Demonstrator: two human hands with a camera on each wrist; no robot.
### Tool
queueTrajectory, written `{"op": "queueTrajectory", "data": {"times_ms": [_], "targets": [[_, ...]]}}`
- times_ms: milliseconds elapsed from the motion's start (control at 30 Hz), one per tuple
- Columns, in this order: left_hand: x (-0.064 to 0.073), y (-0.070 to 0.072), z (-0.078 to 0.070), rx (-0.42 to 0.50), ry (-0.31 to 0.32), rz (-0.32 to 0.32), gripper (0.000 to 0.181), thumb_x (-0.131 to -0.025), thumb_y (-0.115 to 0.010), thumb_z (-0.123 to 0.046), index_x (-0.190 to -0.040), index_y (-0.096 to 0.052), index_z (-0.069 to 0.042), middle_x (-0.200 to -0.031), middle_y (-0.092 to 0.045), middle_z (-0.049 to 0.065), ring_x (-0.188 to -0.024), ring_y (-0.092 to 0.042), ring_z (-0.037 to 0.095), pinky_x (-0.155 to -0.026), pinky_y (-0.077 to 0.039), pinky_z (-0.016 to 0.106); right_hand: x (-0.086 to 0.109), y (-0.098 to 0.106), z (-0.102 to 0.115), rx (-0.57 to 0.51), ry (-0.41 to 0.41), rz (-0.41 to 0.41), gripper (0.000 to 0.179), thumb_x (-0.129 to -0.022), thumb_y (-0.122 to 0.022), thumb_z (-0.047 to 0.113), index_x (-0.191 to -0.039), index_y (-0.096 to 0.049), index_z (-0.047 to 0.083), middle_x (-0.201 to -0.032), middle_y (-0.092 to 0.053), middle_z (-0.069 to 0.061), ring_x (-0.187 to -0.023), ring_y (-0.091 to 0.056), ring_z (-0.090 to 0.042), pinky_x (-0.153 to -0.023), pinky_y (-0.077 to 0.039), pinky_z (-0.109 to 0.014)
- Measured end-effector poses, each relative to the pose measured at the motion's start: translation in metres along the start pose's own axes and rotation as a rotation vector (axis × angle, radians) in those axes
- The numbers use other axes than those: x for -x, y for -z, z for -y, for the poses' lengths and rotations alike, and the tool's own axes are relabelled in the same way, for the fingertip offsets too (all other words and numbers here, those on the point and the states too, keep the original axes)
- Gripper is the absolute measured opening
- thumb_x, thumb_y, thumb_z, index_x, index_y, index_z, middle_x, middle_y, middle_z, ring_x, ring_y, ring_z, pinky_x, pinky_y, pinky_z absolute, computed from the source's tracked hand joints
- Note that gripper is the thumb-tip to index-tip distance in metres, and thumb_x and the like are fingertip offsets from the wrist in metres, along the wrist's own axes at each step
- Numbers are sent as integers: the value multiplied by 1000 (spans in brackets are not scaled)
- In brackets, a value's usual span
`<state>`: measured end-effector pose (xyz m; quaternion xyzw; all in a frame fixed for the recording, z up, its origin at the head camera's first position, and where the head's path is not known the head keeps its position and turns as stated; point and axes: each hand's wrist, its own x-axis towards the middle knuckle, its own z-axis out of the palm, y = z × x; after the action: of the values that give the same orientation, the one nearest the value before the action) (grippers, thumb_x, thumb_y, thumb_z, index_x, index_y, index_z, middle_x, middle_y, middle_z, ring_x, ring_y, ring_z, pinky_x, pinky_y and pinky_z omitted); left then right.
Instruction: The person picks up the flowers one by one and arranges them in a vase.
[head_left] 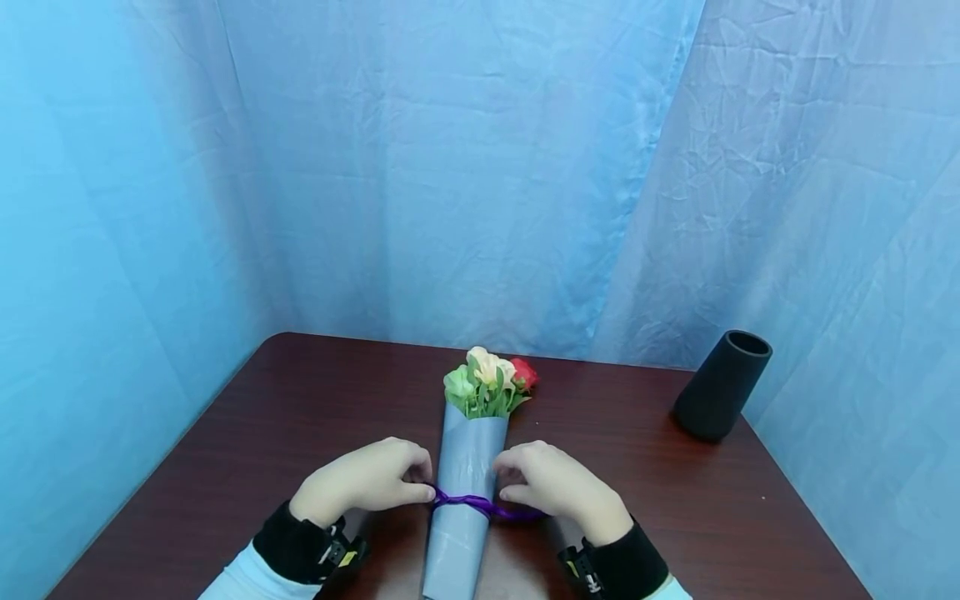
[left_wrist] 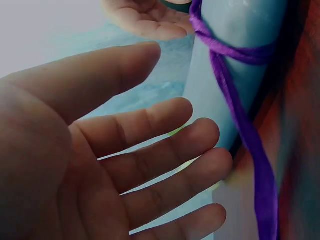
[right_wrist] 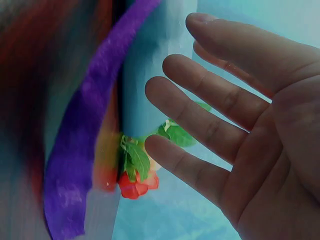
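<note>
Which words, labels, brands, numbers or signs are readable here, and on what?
None readable.
Left wristband, right wristband: small pale and yellow marks, too small to tell whether they're text.
Flower wrapper, purple ribbon, black vase: no lettering visible.

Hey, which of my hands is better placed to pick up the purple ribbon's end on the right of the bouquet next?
Probably your right hand: it is beside that ribbon end, its fingers spread and holding nothing. Your left hand is free too, but across the bouquet from it.
</note>
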<state>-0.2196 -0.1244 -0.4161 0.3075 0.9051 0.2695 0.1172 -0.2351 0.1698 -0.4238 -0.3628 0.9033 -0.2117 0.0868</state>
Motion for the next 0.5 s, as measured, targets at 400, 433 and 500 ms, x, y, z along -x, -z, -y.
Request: {"op": "queueTrajectory", "data": {"times_ms": [400,433,500], "targets": [[-8,-15,-3,-24,-50,45,13,-93,-75,-23,-82,-68,-22,-70,-56,-12,-62,-48,3,-59,-45,25,-9,-15,5,81,47,39,11,-91,-79,19,-102,-76,21,-91,-66,16,-81,-59,-2,-74,-52,-21],[-9,-15,-3,-25,-55,45,13,-93,-75,-22,-81,-68,-22,-70,-56,-12,-62,-48,3,-60,-45,24,-9,-15,6,82,50,40,10,-91,-80,19,-100,-76,21,-89,-65,16,-79,-59,-3,-72,-51,-21],[-10,-17,-2,-33,-66,46,14,-93,-75,-22,-81,-68,-22,-70,-56,-13,-62,-48,3,-60,-45,24,-10,-15,8,88,58,41,10,-90,-80,20,-99,-76,21,-85,-62,17,-76,-57,-3,-70,-50,-20]]}}
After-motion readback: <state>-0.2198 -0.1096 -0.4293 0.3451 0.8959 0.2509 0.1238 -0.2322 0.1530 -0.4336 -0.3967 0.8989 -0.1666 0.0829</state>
